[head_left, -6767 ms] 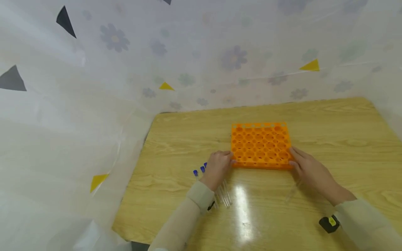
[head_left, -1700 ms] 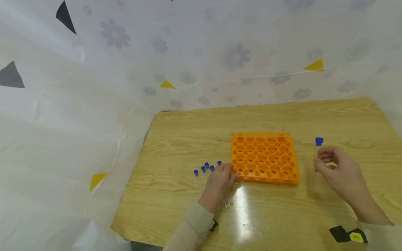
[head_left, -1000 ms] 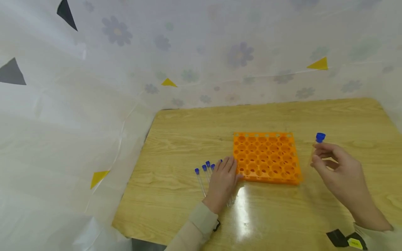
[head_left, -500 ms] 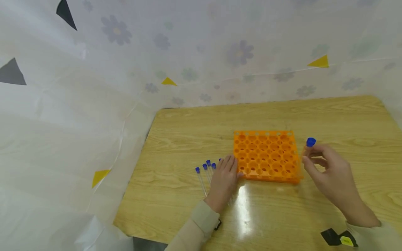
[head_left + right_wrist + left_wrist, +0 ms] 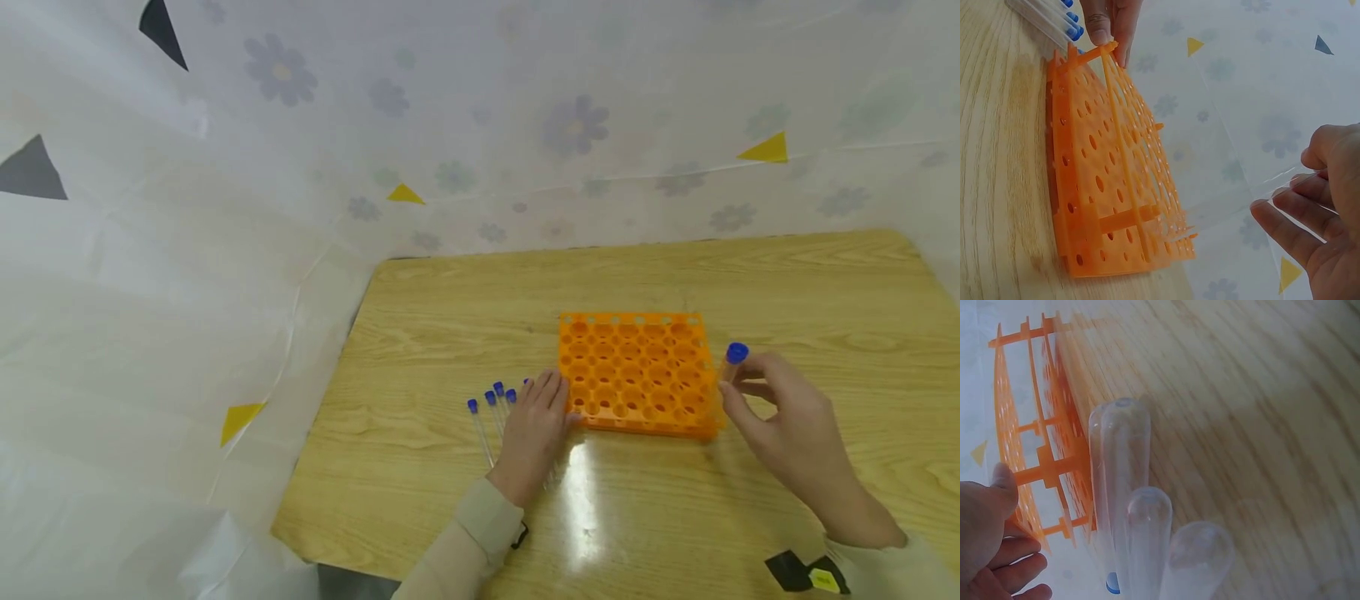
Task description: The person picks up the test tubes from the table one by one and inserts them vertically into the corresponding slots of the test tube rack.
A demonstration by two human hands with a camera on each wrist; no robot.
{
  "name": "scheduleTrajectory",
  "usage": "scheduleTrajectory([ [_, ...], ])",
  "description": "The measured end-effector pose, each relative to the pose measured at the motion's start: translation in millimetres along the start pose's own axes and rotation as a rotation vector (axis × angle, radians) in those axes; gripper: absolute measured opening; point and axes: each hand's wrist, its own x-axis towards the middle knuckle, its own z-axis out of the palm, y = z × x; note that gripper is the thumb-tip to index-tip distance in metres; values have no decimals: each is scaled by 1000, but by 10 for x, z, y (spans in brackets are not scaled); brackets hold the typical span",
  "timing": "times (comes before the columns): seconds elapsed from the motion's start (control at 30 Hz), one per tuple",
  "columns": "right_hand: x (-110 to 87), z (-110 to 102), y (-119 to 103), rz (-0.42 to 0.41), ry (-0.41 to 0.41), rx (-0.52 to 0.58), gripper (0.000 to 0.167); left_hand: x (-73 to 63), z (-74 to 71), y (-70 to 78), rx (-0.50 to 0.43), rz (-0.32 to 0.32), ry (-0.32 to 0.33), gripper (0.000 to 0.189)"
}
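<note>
An orange test tube rack (image 5: 633,379) with rows of round holes stands on the table. My left hand (image 5: 531,433) holds its left front corner, thumb and fingers against the edge in the right wrist view. Beyond the rack's right side, my right hand (image 5: 791,429) pinches a clear test tube (image 5: 1229,209) near its blue cap (image 5: 737,353). The tube slants, its lower end at the rack's right edge; whether it touches a hole I cannot tell. Several capped test tubes (image 5: 482,433) lie left of the rack, partly under my left hand; their rounded ends show in the left wrist view.
The wood-grain table (image 5: 450,325) ends at the back and left against a pale flowered sheet (image 5: 487,125) with yellow and dark triangles. Light glares off the tabletop in front of the rack.
My right hand has gone from gripping the rack to holding a test tube, then moved left and tilted it toward the rack. My left hand stays at the rack's left corner.
</note>
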Motion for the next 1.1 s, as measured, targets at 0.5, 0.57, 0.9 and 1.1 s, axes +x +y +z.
scheduleTrajectory([
  [0.5, -104, 30, 90, -5, -14, -8, 31, 2, 9, -10, -12, 0, 26, 50],
  [0.57, -119, 37, 100, -9, -11, -9, 30, 2, 9, -9, -14, 0, 35, 50],
  [0.9, -174, 51, 153, -13, -31, -6, 23, -3, 15, -6, -22, -14, 16, 50],
  [1.1, -202, 57, 152, -7, -44, -3, 36, -6, 18, -5, -39, -22, -7, 51],
])
